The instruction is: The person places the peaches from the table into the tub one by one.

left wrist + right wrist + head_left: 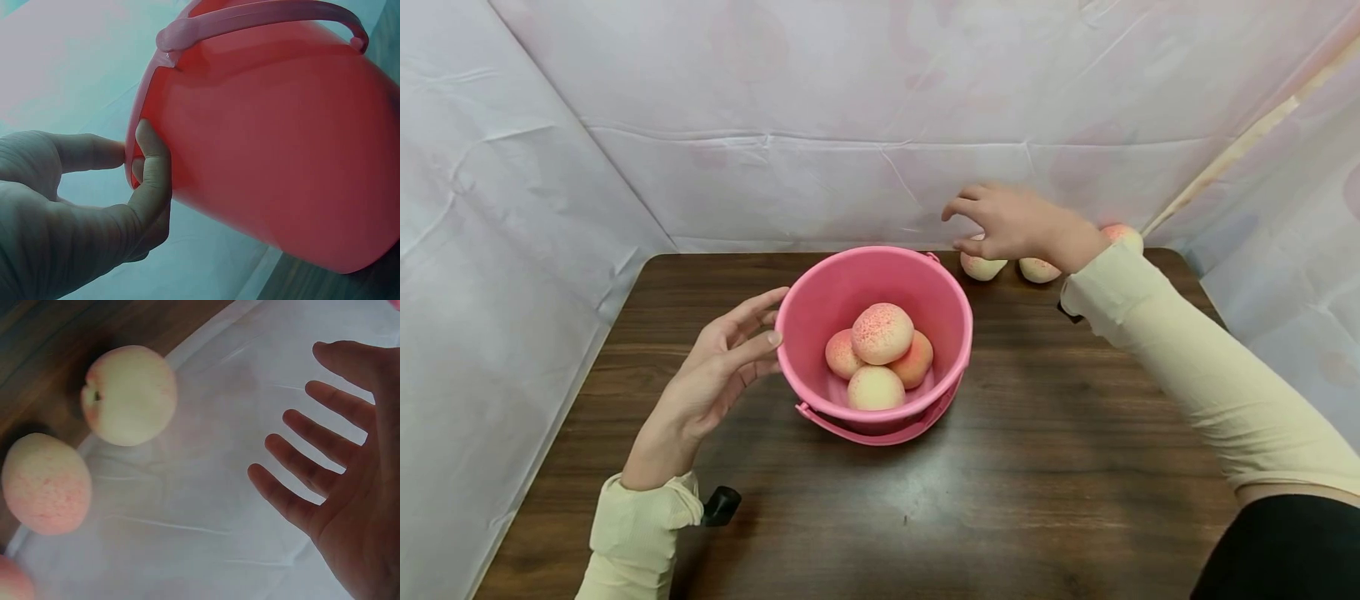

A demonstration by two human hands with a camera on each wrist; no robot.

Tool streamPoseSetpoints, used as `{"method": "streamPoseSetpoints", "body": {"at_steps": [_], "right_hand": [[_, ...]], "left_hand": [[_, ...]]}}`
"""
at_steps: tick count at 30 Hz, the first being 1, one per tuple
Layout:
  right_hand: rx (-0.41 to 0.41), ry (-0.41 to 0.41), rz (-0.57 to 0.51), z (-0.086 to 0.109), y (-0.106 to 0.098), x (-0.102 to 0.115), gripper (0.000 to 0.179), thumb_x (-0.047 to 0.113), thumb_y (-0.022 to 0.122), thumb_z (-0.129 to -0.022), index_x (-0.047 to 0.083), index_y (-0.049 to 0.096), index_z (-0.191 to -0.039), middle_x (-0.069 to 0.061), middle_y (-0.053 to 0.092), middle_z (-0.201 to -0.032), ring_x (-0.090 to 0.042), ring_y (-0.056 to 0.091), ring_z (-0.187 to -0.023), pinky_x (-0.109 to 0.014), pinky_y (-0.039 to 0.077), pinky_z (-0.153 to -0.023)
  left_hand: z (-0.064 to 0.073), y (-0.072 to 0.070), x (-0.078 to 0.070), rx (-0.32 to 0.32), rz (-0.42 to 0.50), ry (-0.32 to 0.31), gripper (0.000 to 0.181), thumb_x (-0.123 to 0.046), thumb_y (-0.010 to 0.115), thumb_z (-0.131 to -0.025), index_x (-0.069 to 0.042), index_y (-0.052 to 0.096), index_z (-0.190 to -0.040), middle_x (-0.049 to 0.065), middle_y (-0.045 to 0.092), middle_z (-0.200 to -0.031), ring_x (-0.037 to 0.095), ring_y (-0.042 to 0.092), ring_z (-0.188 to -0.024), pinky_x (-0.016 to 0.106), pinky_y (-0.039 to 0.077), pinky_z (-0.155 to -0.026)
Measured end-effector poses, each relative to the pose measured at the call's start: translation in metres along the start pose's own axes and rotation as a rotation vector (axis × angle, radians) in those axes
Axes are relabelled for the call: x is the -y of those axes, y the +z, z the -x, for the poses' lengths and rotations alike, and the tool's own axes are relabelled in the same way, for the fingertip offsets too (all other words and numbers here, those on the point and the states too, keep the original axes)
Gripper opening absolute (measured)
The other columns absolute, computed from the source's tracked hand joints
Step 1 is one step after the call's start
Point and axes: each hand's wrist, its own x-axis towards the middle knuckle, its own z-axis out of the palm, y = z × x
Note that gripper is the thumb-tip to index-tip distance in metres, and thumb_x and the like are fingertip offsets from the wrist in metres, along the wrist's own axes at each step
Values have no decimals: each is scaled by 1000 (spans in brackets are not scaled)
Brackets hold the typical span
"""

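Observation:
A pink bucket (875, 258) stands on the table with several peaches (883, 333) inside, one lying on top of the others. My left hand (724, 364) holds the bucket's left rim, its thumb and fingers at the edge; one bent finger tucks beneath the lip (130, 150) in the left wrist view. At the table's back edge my right hand (1011, 223) hovers with fingers spread and nothing in them. A loose peach (982, 268) shows just below its fingertips, and a second peach (1039, 270) lies under the wrist.
Farther right, a third loose peach (1122, 237) is partly covered by the right sleeve. The bucket's handle (880, 439) hangs down at its front. White patterned sheeting (850, 183) rises behind the brown wooden table (1045, 467) and along both sides.

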Motion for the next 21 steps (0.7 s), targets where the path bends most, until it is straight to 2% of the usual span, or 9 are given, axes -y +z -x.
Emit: {"method": "streamPoseSetpoints", "body": {"at_steps": [8, 21], "right_hand": [[15, 11, 2, 0, 21, -16, 43, 25, 65, -96, 6, 62, -135, -19, 59, -136, -43, 53, -130, -58, 47, -111], [124, 93, -1, -1, 48, -35, 55, 30, 66, -97, 8, 55, -146, -20, 52, -149, -42, 45, -141, -61, 42, -117]], "left_hand": [[0, 1, 0, 4, -1, -2, 58, -1, 57, -104, -6, 39, -159, 16, 55, -137, 18, 71, -106, 29, 65, -86], [0, 2, -1, 6, -6, -1, 58, -2, 57, -104, -6, 39, -159, 17, 54, -138, 18, 71, -105, 29, 65, -86]]}}
